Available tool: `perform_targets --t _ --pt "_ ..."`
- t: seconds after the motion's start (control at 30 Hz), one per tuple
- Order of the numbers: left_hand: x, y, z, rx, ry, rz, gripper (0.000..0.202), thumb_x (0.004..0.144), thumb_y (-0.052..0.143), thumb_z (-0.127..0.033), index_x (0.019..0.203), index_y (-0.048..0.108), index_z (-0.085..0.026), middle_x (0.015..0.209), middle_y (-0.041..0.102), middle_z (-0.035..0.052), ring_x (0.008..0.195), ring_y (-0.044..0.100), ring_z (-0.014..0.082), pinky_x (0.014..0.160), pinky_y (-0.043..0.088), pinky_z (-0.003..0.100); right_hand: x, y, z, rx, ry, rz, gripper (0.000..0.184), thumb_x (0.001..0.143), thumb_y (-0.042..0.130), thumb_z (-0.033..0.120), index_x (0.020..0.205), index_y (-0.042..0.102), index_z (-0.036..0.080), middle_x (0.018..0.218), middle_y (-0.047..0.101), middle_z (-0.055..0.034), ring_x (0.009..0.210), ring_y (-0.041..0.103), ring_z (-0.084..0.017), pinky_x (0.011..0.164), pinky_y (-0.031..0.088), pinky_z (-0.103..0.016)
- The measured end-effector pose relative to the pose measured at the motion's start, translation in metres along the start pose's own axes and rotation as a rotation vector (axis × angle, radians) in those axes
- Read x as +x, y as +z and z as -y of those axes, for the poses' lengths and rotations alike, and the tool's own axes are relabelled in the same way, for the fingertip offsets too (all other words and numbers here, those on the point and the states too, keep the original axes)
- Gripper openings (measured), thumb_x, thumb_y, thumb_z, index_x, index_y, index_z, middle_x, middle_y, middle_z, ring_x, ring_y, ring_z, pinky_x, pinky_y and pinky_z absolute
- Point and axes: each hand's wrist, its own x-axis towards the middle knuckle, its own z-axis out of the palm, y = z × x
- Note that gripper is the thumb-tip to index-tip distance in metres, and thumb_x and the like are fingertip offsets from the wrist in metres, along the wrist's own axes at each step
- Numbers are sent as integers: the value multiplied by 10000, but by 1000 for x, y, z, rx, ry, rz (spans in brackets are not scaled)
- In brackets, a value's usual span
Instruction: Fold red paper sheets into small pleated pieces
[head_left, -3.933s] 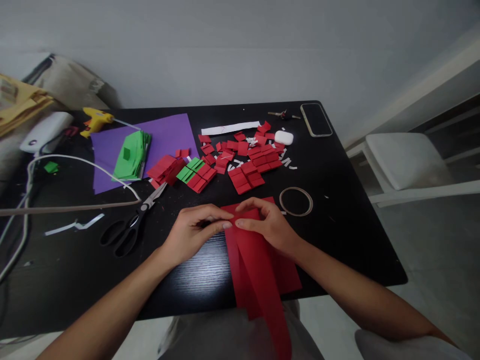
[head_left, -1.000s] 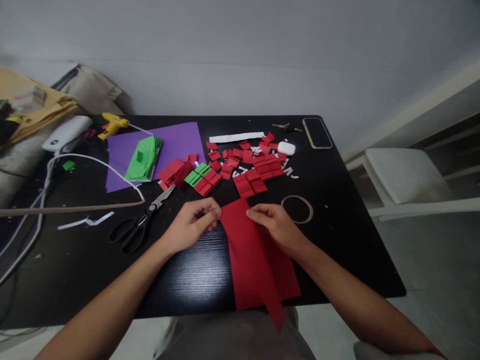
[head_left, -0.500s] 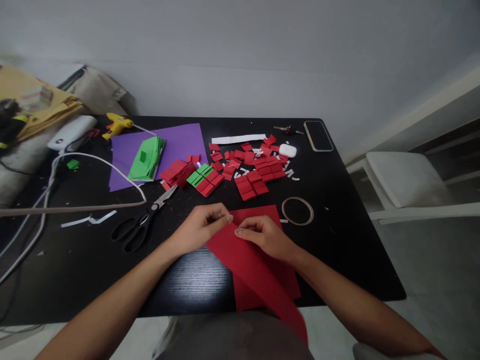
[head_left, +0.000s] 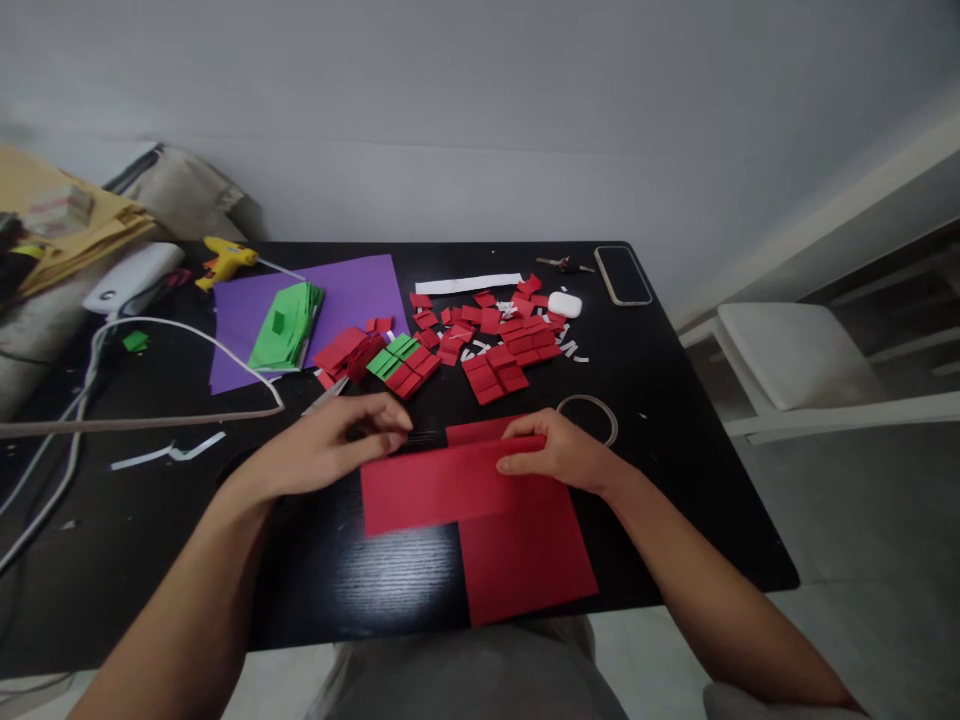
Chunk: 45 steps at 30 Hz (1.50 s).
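Observation:
My right hand (head_left: pixel 559 452) pinches the right end of a long red paper strip (head_left: pixel 427 490), thumb on the near face and fingers behind. The strip lies sideways over a larger red paper sheet (head_left: pixel 529 565) near the table's front edge. My left hand (head_left: pixel 326 445) is loosely curled beside the strip's upper left edge, thumb and fingertips a little apart. Whether it touches the paper is hard to see. Behind that hand, a pair of scissors (head_left: pixel 328 393) is mostly hidden, with its blades showing.
Beyond the hands lie folded red pieces (head_left: pixel 495 375), a red-and-green folded piece (head_left: pixel 403 365) and a green paper stack (head_left: pixel 289 325) on a purple sheet (head_left: pixel 360 285). A tape ring (head_left: pixel 611 420), phone (head_left: pixel 622 275), white case (head_left: pixel 565 304), yellow glue gun (head_left: pixel 226 260) and white cable (head_left: pixel 180 320) surround them.
The red strip has swung from hanging diagonally toward me to lying sideways across the sheet. My left hand moved left, away from my right hand, and its pinch loosened.

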Motion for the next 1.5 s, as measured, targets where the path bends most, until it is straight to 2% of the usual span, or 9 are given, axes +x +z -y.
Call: perform_targets --t 0.07,0.17,0.27,0.4,0.53,0.73,0.93,1.27,1.5 --pt "1 17 -8 11 25 105 247 896 721 -368 1081 745 -206 905 771 37 793 690 180 740 542 265 1 5 -2 -126 -40 104 214 732 883 397 774 799 205 697 717 17 638 623 -149 574 437 -251" --pt "5 48 -13 6 29 263 171 915 705 -338 1009 744 -200 794 742 3 678 636 145 634 470 231 1 14 -4 -196 -59 216 211 748 871 393 794 797 201 674 678 34 611 571 -126 560 397 -245" --pt "8 66 -7 -54 -4 255 134 917 665 -292 844 689 -183 729 663 -22 646 550 124 584 403 219 2 19 -6 -121 -75 140 238 737 883 390 833 778 198 704 688 28 630 591 -136 576 414 -256" --pt "10 63 2 -260 -113 92 200 904 667 -316 783 586 -178 719 572 -45 647 491 109 595 383 216 5 20 -6 212 -123 -164 331 713 904 350 966 733 221 865 762 -11 789 705 -189 721 534 -314" --pt "12 65 -1 -392 -165 97 238 884 698 -359 800 566 -181 711 535 -55 621 473 104 553 362 210 5 30 -6 283 -172 -312 351 710 913 308 970 688 232 865 751 -4 833 718 -186 784 544 -325" --pt "12 81 2 -472 -139 78 297 912 731 -440 995 708 -156 873 705 2 741 610 141 668 475 237 0 49 -11 223 -280 -261 228 787 861 311 889 677 223 873 736 -6 825 717 -170 765 566 -305" --pt "10 72 6 -560 -208 -35 389 868 802 -469 1079 761 -145 937 795 45 735 693 168 659 532 244 -2 50 -13 303 -363 -237 186 855 796 241 1009 693 230 854 761 6 760 755 -148 752 605 -287" --pt "10 73 1 -619 -278 -97 316 770 901 -418 797 747 -144 673 701 -10 554 596 95 523 451 175 -6 58 -18 201 -430 -277 175 852 812 236 1015 749 220 855 789 -12 783 774 -160 733 627 -277" --pt "6 70 4 -779 -391 -74 294 700 955 -384 794 803 -150 666 724 9 526 600 85 514 457 167 -11 56 -10 237 -470 -267 226 826 863 231 1044 805 225 923 823 -19 858 793 -155 793 655 -255"
